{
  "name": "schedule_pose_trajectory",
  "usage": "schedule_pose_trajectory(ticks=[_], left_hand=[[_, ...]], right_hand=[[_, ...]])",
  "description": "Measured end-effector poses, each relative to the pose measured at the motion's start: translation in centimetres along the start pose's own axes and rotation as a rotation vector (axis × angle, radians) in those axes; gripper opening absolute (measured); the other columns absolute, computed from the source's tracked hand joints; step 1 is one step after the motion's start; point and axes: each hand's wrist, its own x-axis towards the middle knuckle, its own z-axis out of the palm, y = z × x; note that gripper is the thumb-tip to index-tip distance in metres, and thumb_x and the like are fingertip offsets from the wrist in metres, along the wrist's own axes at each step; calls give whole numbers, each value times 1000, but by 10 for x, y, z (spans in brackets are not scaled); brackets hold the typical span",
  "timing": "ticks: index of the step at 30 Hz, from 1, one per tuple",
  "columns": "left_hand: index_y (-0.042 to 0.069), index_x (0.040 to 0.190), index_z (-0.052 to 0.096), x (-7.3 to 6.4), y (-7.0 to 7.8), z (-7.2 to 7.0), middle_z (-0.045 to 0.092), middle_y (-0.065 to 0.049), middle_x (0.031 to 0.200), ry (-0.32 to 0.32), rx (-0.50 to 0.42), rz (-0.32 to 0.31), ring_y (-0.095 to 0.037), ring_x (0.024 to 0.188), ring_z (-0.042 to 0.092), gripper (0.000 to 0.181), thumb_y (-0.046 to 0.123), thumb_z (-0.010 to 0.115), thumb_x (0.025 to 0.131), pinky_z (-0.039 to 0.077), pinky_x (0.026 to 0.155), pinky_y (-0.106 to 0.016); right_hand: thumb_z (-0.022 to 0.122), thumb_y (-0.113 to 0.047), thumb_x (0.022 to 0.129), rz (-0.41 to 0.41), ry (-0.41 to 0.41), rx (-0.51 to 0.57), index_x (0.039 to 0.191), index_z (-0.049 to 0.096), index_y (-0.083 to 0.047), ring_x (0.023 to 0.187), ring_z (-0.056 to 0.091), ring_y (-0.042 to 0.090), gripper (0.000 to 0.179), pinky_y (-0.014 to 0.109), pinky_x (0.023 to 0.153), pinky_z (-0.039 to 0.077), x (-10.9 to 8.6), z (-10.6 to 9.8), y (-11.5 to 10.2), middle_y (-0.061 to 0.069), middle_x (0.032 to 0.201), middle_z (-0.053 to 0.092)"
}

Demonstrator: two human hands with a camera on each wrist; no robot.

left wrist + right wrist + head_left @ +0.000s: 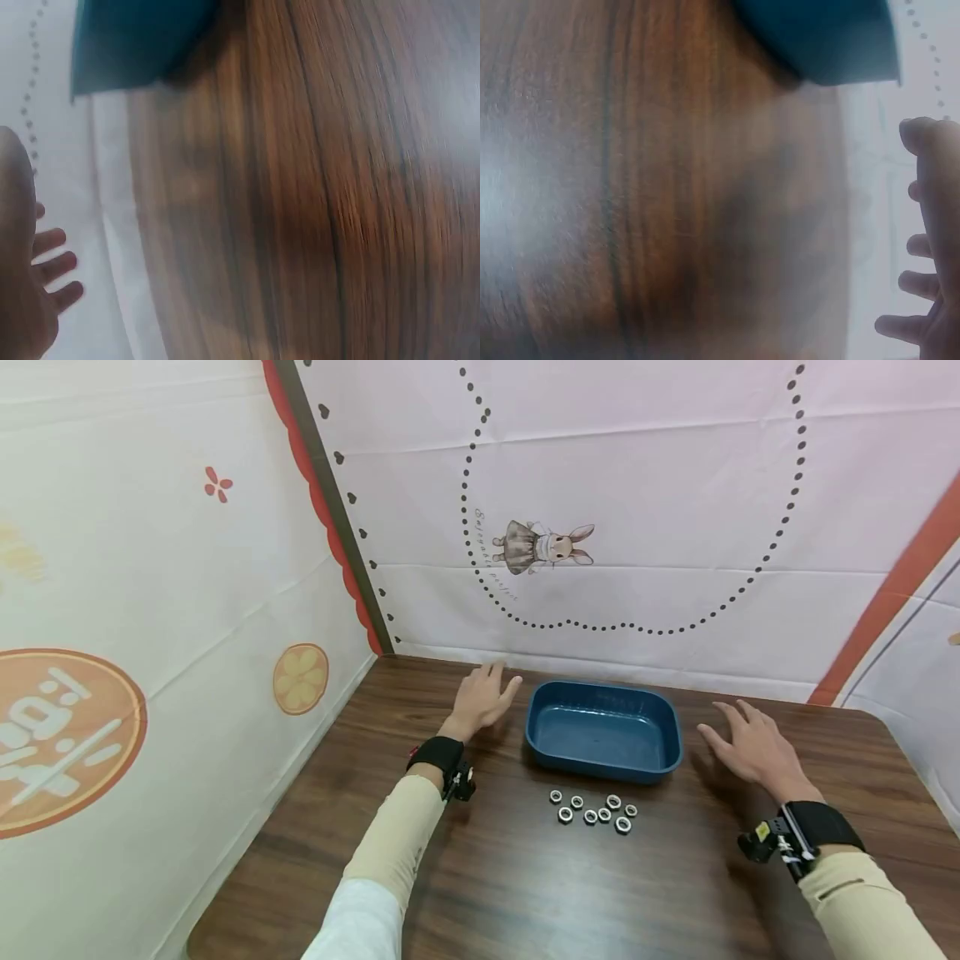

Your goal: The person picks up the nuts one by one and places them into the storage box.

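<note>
A blue rectangular tray [603, 770] stands on the wooden table, with nothing inside it. Several metal hex nuts [590, 817] of differing sizes lie loose in front of it. To the tray's left is my left hand [480, 700], fingers spread and holding nothing. My right hand [756, 750] hovers off the tray's right end, also with spread fingers and nothing in its grasp. Each wrist view catches the tray's blue wall at the top, with the left fingers [56, 262] and right fingers [919, 283] at the outer edge; the nuts are outside both.
Brown wood grain marks the table [510, 877], its rear edge meeting a white printed cloth [660, 510] hung as a backdrop. Another cloth [187, 593] closes off the left side. Black straps with small cameras sit on both wrists.
</note>
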Motion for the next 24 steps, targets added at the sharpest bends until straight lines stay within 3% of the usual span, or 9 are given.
schedule_pose_trajectory(ticks=[3,8,15,19,24], left_hand=[[5,158,34,-3,14,2,43,-19,156,-15,-126,-64,-38,139,46,73,58,30,108,38,114,-52],[4,157,35,-14,30,7,56,-17,146,-65,-380,-169,-34,132,55,73,58,36,107,43,110,-53],[7,144,56,-30,38,23,65,-16,129,-137,-605,-240,-31,112,64,63,55,47,106,51,99,-48],[6,139,61,-33,40,31,67,-15,125,-117,-740,-267,-26,104,66,54,48,52,106,53,93,-42],[4,132,66,-33,42,37,69,-15,119,-25,-828,-302,-20,91,64,42,35,59,106,53,77,-32]], right_hand=[[43,-51,107,-24,53,26,149,38,8,131,29,65,73,79,101,29,-6,-9,-2,43,149,28],[48,-47,107,-73,136,58,148,41,6,129,33,63,68,81,96,30,-20,-23,-17,40,148,33],[55,-39,106,-130,211,75,143,50,3,126,40,60,57,80,92,36,-52,-28,-39,38,145,41],[58,-37,105,-138,254,91,138,55,2,123,46,56,51,77,91,39,-68,-24,-55,35,141,48],[67,-30,100,-126,335,112,127,64,3,105,62,47,43,67,82,50,-85,-12,-78,30,123,64]])
